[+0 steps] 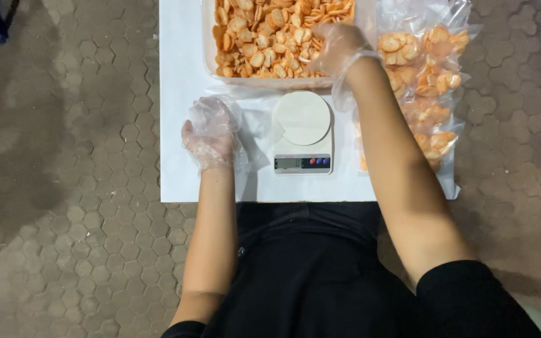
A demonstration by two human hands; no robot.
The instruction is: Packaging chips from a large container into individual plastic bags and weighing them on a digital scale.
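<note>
Right hand (336, 47), in a thin clear glove, is down in the tub (208, 44) of orange crackers (264, 37). Fingers are curled loosely into the pile at the tub's near right corner, but I can't tell whether they've actually closed on any crackers, since the glove and the pile hide the fingertips.

Left hand (208, 134) is gloved too. It's lying flat with the fingers spread and relaxed, resting on a clear empty bag (252, 128) on the white table (176, 94). It isn't gripping anything, just pressing on the plastic.

The scale (303, 131) sits just right of the left hand and just below the right hand's wrist. It's white, with a round plate on top that has nothing on it and a small display and buttons on the near edge. The tub is right behind the scale, almost touching it.

To the right of the right forearm there's a heap of filled bags (427, 75), clear ones packed with the same crackers, running down that side of the table. The arm crosses in front of part of them.

Hexagon-tiled floor (82, 188) on both sides of the table.
</note>
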